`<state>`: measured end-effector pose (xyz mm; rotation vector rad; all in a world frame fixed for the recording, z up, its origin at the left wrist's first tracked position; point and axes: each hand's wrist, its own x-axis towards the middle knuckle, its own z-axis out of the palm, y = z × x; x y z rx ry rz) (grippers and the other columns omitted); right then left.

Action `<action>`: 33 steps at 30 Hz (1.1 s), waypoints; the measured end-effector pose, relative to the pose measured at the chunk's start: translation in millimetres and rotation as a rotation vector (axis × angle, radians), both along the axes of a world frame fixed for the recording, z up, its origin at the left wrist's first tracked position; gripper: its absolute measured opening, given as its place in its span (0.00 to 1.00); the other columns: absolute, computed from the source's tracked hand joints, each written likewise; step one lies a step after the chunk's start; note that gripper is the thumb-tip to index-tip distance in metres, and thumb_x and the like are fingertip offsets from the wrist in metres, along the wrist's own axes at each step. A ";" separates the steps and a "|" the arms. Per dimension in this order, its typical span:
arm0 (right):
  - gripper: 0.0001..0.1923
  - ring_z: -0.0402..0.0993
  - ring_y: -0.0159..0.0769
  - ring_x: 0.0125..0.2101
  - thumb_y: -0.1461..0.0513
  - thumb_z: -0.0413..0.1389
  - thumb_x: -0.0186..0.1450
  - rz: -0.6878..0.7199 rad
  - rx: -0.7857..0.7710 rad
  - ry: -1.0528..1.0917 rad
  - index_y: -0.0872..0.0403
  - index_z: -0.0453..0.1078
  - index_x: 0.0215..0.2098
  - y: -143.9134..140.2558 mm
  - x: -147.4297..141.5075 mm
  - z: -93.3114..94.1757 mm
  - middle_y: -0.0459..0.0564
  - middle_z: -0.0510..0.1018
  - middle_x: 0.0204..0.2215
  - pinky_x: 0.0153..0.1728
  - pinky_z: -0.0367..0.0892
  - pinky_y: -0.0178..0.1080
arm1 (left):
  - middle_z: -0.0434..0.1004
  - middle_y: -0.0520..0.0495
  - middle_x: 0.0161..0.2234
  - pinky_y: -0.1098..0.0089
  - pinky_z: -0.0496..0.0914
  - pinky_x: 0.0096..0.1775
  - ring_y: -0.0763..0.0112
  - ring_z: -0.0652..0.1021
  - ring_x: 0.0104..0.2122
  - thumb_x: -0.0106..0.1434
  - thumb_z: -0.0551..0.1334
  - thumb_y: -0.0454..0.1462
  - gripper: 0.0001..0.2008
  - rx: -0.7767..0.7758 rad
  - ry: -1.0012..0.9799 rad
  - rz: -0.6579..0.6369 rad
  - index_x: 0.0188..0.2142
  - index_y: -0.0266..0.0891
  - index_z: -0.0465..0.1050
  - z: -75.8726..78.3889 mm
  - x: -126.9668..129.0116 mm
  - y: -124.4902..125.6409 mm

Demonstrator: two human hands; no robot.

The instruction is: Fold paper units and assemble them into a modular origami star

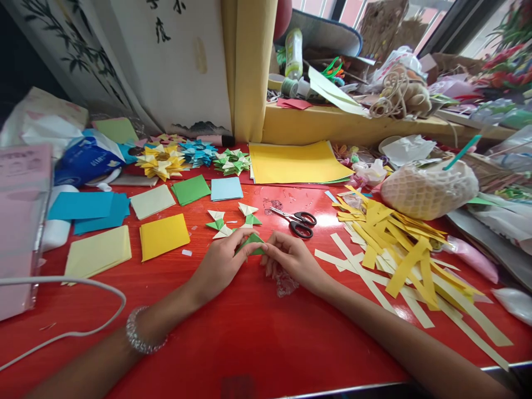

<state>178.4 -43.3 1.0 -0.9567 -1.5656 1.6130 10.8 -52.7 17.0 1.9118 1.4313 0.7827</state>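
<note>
Between my two hands is a small folded piece of green paper (252, 244), held over the red table. My left hand (226, 255) grips its left side between thumb and fingers. The thumb and forefinger of my right hand (291, 256) pinch its right corner. Just beyond my fingers lie green-and-white folded paper pieces (219, 224), partly hidden by my left hand. Black-handled scissors (296, 220) rest past my right hand, blades pointing left. A crumpled clear plastic scrap (286, 282) sits below my right hand.
Stacks of yellow (164, 237), green (191, 190), and blue paper (93, 208) lie at left. Folded paper stars (161, 162) stand behind them. Cut paper strips (399, 260) heap at right, beside a net-wrapped bundle (430, 188). A white cable (95, 282) loops at front left.
</note>
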 end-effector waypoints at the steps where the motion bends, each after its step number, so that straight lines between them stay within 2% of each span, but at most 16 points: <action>1: 0.14 0.68 0.27 0.17 0.53 0.49 0.61 0.005 -0.009 0.012 0.55 0.60 0.27 0.8 -0.2 -0.5 0.44 0.71 0.20 0.19 0.64 0.31 | 0.67 0.55 0.22 0.74 0.63 0.28 0.74 0.68 0.23 0.62 0.51 0.44 0.13 -0.001 0.001 -0.012 0.40 0.42 0.68 0.3 0.0 0.0; 3: 0.12 0.69 0.27 0.18 0.54 0.51 0.61 0.005 -0.021 0.033 0.56 0.61 0.28 3.1 -0.6 -1.7 0.43 0.71 0.19 0.20 0.64 0.30 | 0.68 0.55 0.22 0.75 0.62 0.28 0.74 0.68 0.23 0.63 0.49 0.42 0.12 0.022 -0.006 -0.050 0.37 0.42 0.69 0.2 -0.5 0.4; 8: 0.11 0.72 0.30 0.21 0.56 0.54 0.59 0.001 -0.060 0.074 0.56 0.62 0.31 7.2 -1.0 -6.0 0.44 0.72 0.21 0.24 0.67 0.33 | 0.71 0.52 0.29 0.75 0.63 0.29 0.73 0.70 0.27 0.64 0.47 0.40 0.13 0.011 -0.058 -0.084 0.40 0.42 0.68 -2.2 -1.3 1.4; 11: 0.11 0.72 0.30 0.21 0.56 0.53 0.59 0.001 -0.057 0.080 0.55 0.61 0.30 6.3 -1.1 -7.5 0.44 0.72 0.19 0.25 0.67 0.34 | 0.66 0.54 0.23 0.76 0.62 0.26 0.75 0.68 0.23 0.64 0.46 0.41 0.14 -0.036 -0.069 -0.063 0.35 0.42 0.68 -0.7 -0.4 0.4; 14: 0.11 0.67 0.27 0.17 0.55 0.51 0.60 -0.032 -0.021 0.022 0.55 0.60 0.31 5.3 -1.2 -8.5 0.42 0.69 0.17 0.20 0.62 0.31 | 0.61 0.56 0.18 0.76 0.61 0.25 0.76 0.66 0.20 0.63 0.47 0.43 0.14 -0.055 -0.057 -0.009 0.30 0.42 0.67 3.2 0.4 -0.3; 18: 0.11 0.57 0.24 0.15 0.55 0.49 0.61 -0.146 0.069 -0.051 0.54 0.61 0.30 6.2 -1.3 -9.6 0.40 0.64 0.17 0.16 0.53 0.29 | 0.64 0.57 0.18 0.76 0.62 0.24 0.76 0.67 0.19 0.60 0.52 0.44 0.11 -0.101 -0.156 0.038 0.32 0.42 0.67 5.2 -0.1 0.6; 21: 0.10 0.60 0.25 0.17 0.55 0.50 0.61 -0.178 0.085 -0.014 0.54 0.62 0.32 7.9 -1.5 -9.7 0.40 0.65 0.19 0.18 0.57 0.30 | 0.64 0.57 0.15 0.75 0.63 0.24 0.75 0.69 0.17 0.60 0.52 0.45 0.12 -0.125 -0.222 0.066 0.31 0.41 0.67 2.8 -1.3 1.3; 24: 0.12 0.66 0.28 0.19 0.55 0.53 0.59 -0.075 0.032 0.057 0.54 0.62 0.37 9.6 -1.7 -9.2 0.42 0.68 0.19 0.22 0.63 0.32 | 0.64 0.57 0.13 0.74 0.64 0.24 0.74 0.69 0.17 0.60 0.51 0.45 0.13 -0.130 -0.230 0.089 0.32 0.40 0.67 -0.1 -2.4 2.3; 27: 0.12 0.68 0.29 0.17 0.55 0.53 0.59 -0.011 -0.025 0.076 0.56 0.62 0.33 10.3 -1.8 -8.7 0.42 0.70 0.16 0.21 0.65 0.33 | 0.68 0.54 0.19 0.73 0.66 0.26 0.74 0.71 0.19 0.60 0.51 0.45 0.14 -0.143 -0.266 0.051 0.38 0.41 0.67 -1.2 -2.7 4.0; 30: 0.11 0.68 0.29 0.16 0.55 0.53 0.59 -0.080 -0.037 0.090 0.56 0.62 0.30 10.7 -1.1 -7.5 0.42 0.70 0.16 0.19 0.64 0.32 | 0.70 0.53 0.25 0.73 0.67 0.27 0.74 0.71 0.21 0.59 0.54 0.44 0.14 -0.139 -0.287 0.014 0.41 0.41 0.66 -0.9 -2.6 5.2; 33: 0.11 0.68 0.29 0.17 0.55 0.54 0.58 -0.173 -0.004 0.113 0.56 0.63 0.30 12.4 0.9 -5.7 0.43 0.71 0.17 0.20 0.64 0.32 | 0.69 0.53 0.24 0.71 0.67 0.27 0.73 0.72 0.21 0.60 0.52 0.44 0.14 -0.159 -0.308 -0.008 0.43 0.40 0.65 -0.3 -2.7 4.8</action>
